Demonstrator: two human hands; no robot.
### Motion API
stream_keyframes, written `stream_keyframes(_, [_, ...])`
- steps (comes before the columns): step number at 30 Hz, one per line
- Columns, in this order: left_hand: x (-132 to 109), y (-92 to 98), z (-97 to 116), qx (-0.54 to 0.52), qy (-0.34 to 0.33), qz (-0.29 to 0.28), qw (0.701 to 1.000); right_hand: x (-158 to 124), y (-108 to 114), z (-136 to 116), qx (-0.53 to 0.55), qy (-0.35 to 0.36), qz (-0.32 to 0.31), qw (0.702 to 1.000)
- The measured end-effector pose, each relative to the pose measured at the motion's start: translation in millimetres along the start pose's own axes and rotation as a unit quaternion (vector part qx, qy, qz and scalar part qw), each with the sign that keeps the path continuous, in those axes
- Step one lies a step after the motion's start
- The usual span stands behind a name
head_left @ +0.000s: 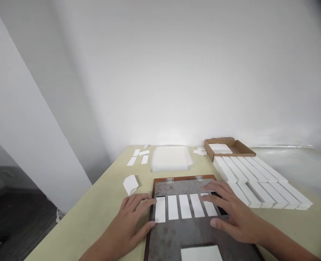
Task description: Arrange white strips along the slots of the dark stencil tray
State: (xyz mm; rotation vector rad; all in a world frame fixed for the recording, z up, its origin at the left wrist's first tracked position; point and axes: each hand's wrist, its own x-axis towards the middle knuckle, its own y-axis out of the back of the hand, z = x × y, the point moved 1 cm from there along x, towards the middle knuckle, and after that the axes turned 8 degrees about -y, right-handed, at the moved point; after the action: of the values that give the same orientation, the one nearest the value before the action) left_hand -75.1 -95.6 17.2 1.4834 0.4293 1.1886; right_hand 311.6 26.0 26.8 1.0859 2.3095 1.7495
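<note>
Cards (172,207) point lengthwise toward the wall (176,72); left hand (126,219) and right hand (235,212) (fingers (216,200) parted) grip nothing.

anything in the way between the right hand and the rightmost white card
Nothing visible: the right hand is spread partly over the rightmost white card in the metal plate, no object showing between them; whether they touch is unclear.

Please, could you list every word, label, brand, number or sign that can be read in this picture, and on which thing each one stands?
None: I see no readable text. No lettering shows on the grey, metal-looking slotted plate, the white rectangular cards in its slots, the open brown cardboard box or the stacked white strips.
</note>
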Motion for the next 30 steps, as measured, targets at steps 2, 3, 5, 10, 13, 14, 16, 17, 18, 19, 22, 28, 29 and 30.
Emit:
stream_keyframes(2, [2,-10.5,5,-0.005,-0.005,-0.006,1.0,-17,-6,13,-0.013,-0.019,0.022,1.0])
stream_keyframes(3, [3,-14.2,6,-0.007,-0.005,-0.005,1.0,-23,-9,18,-0.015,-0.026,0.033,0.999])
stream_keyframes(5, [5,-18.3,6,-0.011,-0.003,-0.006,1.0,-29,-15,27,-0.01,-0.036,0.046,0.998])
stream_keyframes(10, [7,-19.0,10,-0.021,0.0,-0.023,1.0,-26,-19,33,0.029,-0.052,0.045,0.997])
stream_keyframes(13, [8,-19.6,13,-0.025,0.011,-0.031,0.999,-28,-21,31,0.039,-0.052,0.021,0.998])
stream_keyframes(14, [8,-19.9,13,-0.027,0.014,-0.033,0.999,-28,-21,30,0.04,-0.052,0.018,0.998])
stream_keyframes(16, [8,-20.6,13,-0.03,0.019,-0.035,0.999,-30,-22,29,0.043,-0.053,0.017,0.998])
stream_keyframes(17, [8,-21.0,13,-0.032,0.022,-0.035,0.999,-30,-22,29,0.043,-0.054,0.016,0.997])
stream_keyframes(18, [9,-21.2,13,-0.032,0.025,-0.035,0.999,-30,-22,29,0.043,-0.056,0.016,0.997])
stream_keyframes(19, [9,-21.5,13,-0.032,0.029,-0.035,0.998,-30,-22,29,0.043,-0.057,0.016,0.997])
stream_keyframes(22, [10,-21.5,13,-0.031,0.039,-0.032,0.998,-30,-22,30,0.041,-0.056,0.015,0.997])
stream_keyframes(28, [11,-16.9,19,-0.032,0.016,-0.042,0.998,-31,-25,30,0.045,-0.046,0.017,0.998])
stream_keyframes(29, [11,-16.3,20,-0.033,0.006,-0.047,0.998,-31,-25,30,0.046,-0.046,0.016,0.998])
stream_keyframes(30, [12,-16.0,22,-0.033,-0.003,-0.053,0.998,-31,-25,30,0.047,-0.045,0.014,0.998])
